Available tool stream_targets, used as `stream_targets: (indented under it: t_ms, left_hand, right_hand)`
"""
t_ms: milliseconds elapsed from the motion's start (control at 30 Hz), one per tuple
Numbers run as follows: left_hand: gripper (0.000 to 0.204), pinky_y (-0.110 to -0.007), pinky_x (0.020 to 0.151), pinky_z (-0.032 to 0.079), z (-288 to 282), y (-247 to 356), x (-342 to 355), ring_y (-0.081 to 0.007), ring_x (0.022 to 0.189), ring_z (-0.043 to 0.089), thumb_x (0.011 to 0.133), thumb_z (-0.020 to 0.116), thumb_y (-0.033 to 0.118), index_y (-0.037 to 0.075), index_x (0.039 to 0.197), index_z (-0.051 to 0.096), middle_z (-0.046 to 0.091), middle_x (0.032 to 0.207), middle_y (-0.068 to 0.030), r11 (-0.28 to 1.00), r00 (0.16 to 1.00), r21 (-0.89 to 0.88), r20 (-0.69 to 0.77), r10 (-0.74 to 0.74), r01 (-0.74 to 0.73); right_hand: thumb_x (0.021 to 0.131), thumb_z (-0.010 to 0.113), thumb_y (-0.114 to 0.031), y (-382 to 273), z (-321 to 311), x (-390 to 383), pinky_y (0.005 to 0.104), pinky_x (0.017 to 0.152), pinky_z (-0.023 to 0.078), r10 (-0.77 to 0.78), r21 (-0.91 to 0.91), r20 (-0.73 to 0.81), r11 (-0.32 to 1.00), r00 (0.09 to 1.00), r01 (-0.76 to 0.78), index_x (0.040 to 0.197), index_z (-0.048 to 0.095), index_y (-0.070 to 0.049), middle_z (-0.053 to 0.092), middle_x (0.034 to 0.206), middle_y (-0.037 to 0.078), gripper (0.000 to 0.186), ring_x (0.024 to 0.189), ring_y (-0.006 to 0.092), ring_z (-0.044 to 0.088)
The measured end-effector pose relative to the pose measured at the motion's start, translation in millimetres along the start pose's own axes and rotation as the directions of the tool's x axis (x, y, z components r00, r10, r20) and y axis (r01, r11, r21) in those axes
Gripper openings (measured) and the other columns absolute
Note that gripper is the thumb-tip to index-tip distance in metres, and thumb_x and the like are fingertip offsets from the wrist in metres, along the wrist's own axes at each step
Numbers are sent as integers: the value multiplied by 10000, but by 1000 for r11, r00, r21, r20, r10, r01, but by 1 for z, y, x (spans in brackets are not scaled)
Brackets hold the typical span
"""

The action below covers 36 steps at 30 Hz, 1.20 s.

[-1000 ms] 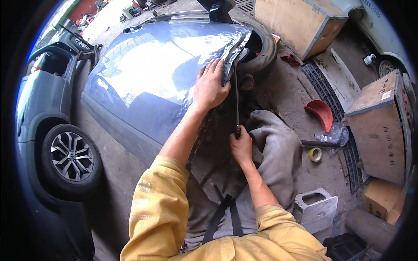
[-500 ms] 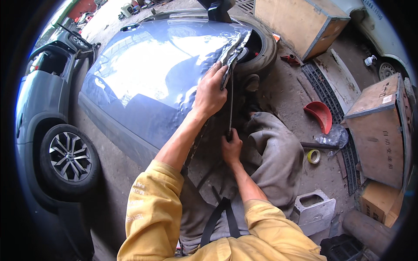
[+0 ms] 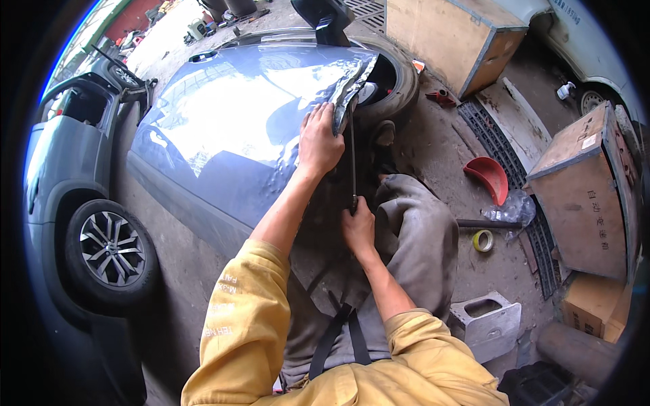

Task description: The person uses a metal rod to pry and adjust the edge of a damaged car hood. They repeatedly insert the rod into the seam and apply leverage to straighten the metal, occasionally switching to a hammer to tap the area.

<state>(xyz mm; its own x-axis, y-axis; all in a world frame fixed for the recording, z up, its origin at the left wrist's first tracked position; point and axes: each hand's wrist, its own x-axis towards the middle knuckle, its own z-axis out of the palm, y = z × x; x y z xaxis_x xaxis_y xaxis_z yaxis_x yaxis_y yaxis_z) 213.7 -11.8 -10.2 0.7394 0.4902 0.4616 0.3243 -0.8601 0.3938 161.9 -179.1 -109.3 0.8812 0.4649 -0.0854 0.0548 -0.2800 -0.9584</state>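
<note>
A blue-grey car door [image 3: 223, 172] lies face up in front of me, its right edge crumpled and dented. On its surface beside that edge rests my left hand [image 3: 320, 141], fingers stretched out and lying on the metal; the thumb is mostly hidden. My right hand [image 3: 359, 227] is lower and nearer to me, closed around the dark handle of a long thin metal rod [image 3: 353, 162]. The rod runs up to the underside of the crumpled edge, where its tip is hidden. A black side mirror [image 3: 330, 27] stands at the door's far end.
Under the far right corner is a tyre [image 3: 406, 88]. A grey car [image 3: 51, 176] stands at the left. To the right are wooden crates [image 3: 582, 203], a red curved scoop-like piece [image 3: 489, 179], a yellow tape roll [image 3: 482, 240] and a metal step stool [image 3: 486, 325].
My left hand has slid slightly along the door edge, its fingers now more over the top surface. The right hand still holds the rod. The whole view has shifted a little.
</note>
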Motion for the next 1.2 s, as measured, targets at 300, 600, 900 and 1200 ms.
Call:
stream_targets:
  t_ms: [300, 600, 900, 1200]
  left_hand:
    - [548, -442, 1198, 282, 2, 1, -2, -349, 1386, 450, 811, 601, 64, -42, 1345, 543, 548, 1409, -231, 999, 1000, -36, -13, -4, 3]
    - [560, -443, 1195, 288, 2, -1, -3, -356, 1388, 445, 802, 601, 56, -42, 1350, 537, 543, 1414, -233, 1000, 1000, -27, -11, -4, 4]
    - [554, -445, 1193, 293, 3, -2, -2, -370, 1386, 444, 788, 594, 33, -54, 1333, 550, 540, 1410, -252, 998, 1000, -64, -3, -15, 15]
    - [537, -462, 1160, 349, 3, -3, -5, -402, 1326, 506, 762, 575, -14, -48, 1297, 585, 575, 1355, -280, 990, 999, -135, -46, 24, -30]
  right_hand:
    - [909, 577, -125, -16, -1, -1, 577, 749, 472, 11, -30, -1, 999, 1000, -11, 1077, 538, -23, 666, 878, 292, 201, 909, 506, 626]
    - [898, 600, -94, -20, -2, 11, 573, 753, 479, -4, -98, 21, 995, 1000, 6, 1106, 511, -2, 671, 899, 299, 245, 916, 508, 626]
    - [881, 595, -98, -12, 9, 14, 527, 712, 492, -14, 6, -40, 1000, 999, 14, 1074, 575, -2, 663, 865, 281, 217, 899, 482, 641]
    - [865, 619, -79, 13, 33, 15, 487, 658, 489, -45, 156, -85, 986, 995, 58, 1041, 580, -2, 642, 796, 264, 196, 842, 466, 656]
